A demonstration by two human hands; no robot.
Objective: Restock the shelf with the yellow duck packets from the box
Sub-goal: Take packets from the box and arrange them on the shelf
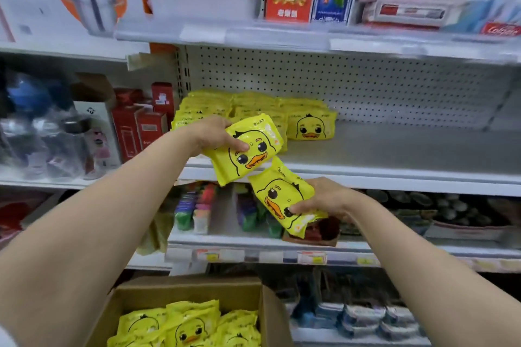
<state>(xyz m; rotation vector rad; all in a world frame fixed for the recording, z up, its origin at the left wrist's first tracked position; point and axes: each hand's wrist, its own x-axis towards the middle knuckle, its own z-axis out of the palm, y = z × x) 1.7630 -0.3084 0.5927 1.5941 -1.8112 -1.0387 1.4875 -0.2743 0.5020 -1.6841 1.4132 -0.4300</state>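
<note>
Fingers (239, 146) of the left hand (214, 132): curled round the top-left corner of the upper packet (253, 158), thumb pressed flat on its printed face; firm grip
Fingers of the right hand (328, 200): wrapped behind the lower packet (282, 197), thumb pinching its front near the duck's eye; firm grip
Upper packet: tilted, held in the air before the shelf (394, 149), just in front of the shelf stack (253, 110)
Lower packet: upside down and slanted, held below the shelf lip, its corner near the upper packet; whether they touch I cannot tell
Handling: probably light, soft and a little squashy; glossy film looks slippery, so a pinch alone may slide
Where to hold: across a short edge, thumb on the face, fingers behind
Shelf stack: rows lying at the left, one duck face outward; bare shelf to its right
Box (180, 290): open, low in view; box packets (191, 324) lie inside
</note>
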